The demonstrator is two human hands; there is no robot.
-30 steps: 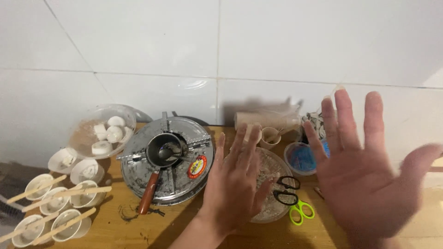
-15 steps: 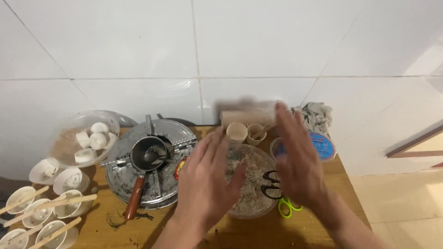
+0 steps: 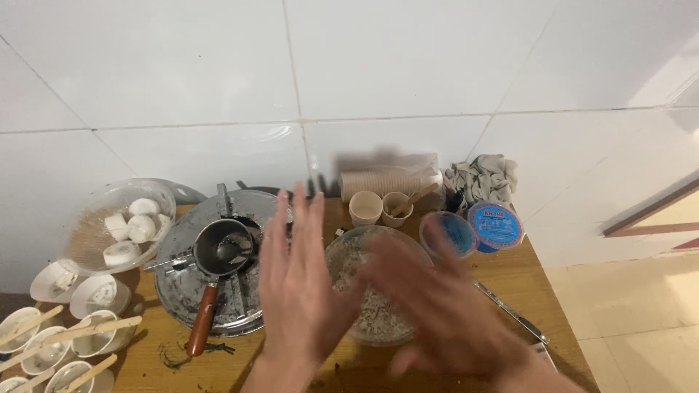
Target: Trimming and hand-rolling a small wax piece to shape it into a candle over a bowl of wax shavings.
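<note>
My left hand point(image 3: 295, 280) is held flat with fingers spread, hovering over the gap between a round metal pan point(image 3: 182, 280) and a clear bowl of crumbly pale filling point(image 3: 348, 260). My right hand point(image 3: 444, 313), blurred by motion, is open too and covers the right half of that bowl. Neither hand holds anything. A small metal ladle with a brown handle point(image 3: 211, 287) lies across the pan.
A clear bowl with white round cakes point(image 3: 120, 222) sits at the left, with small white cups and wooden sticks point(image 3: 69, 338) below it. Two paper cups point(image 3: 378, 207), a stack of cups, a grey cloth point(image 3: 482, 178), blue lidded tubs point(image 3: 495, 225) and a knife point(image 3: 513, 314) lie at the back and right.
The view has shifted a little. My right hand has swept down and left across the filling bowl, hiding the green-handled scissors. My left hand has moved left, towards the pan.
</note>
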